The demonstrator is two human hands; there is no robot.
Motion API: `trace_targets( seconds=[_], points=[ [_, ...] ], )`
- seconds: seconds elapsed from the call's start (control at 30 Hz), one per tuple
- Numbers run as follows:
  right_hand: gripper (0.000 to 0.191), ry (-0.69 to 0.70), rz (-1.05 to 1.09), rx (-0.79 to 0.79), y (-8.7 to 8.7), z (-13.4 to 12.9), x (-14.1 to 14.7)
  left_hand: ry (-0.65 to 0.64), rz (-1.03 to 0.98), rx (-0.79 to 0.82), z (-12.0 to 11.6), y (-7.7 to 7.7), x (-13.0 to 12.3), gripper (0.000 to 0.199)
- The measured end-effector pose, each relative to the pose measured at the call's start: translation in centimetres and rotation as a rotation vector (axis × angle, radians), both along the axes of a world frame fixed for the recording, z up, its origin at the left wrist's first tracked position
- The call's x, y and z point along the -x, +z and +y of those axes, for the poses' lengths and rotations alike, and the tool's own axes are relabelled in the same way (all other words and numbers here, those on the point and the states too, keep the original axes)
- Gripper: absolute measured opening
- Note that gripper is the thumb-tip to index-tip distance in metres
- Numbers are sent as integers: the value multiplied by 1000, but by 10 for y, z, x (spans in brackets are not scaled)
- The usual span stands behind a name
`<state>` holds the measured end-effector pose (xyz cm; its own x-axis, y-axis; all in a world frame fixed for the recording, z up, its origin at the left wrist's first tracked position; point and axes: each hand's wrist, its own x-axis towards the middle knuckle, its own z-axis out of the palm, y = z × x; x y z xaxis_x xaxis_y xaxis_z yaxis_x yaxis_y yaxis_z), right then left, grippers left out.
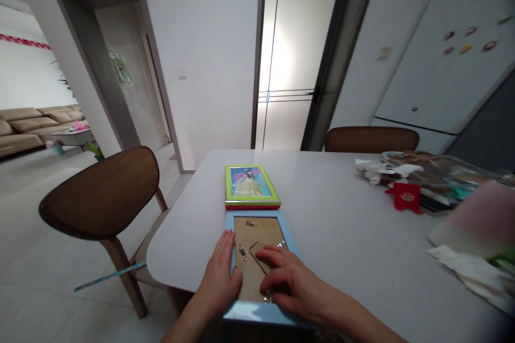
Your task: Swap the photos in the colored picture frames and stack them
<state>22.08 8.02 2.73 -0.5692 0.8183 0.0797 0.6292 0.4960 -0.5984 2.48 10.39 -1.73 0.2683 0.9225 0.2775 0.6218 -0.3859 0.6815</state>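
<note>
Head view, blue frame [250, 281], back upward, under both hands [293, 282].

Bare right hand [295, 284] hides the lower right of the brown rectangular backing board [261, 230] and part of the light-blue rectangular frame [257, 311]; from here I can't tell whether its fingertips grip anything. Small silvery metal clip [267, 297] half covered. Both forearms [362, 321] cut by bottom edge. White refrigerator [426, 80] runs off right; its small coloured magnets [465, 49] I can't make out. Tan cushioned sofa [24, 131] cut at left.
</note>
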Motion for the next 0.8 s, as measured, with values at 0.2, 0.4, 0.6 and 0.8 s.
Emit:
trace_targets(
  seconds=[0.2, 0.4, 0.6, 0.8],
  points=[
    [15, -67, 35, -78, -9, -2, 9, 1, -3, -3, 1, 1, -3, 66],
    [38, -345, -34, -81, -14, -1, 6, 12, -10, 11, 0, -1, -2, 65],
    [31, -405, -34, -103, -7, 7, 5, 31, -68, 57, 1, 2, -2, 57],
    [30, -407, 23, -164, 17, 1, 13, 92, -479, 200, -1, 27, -12, 36]
  ],
)
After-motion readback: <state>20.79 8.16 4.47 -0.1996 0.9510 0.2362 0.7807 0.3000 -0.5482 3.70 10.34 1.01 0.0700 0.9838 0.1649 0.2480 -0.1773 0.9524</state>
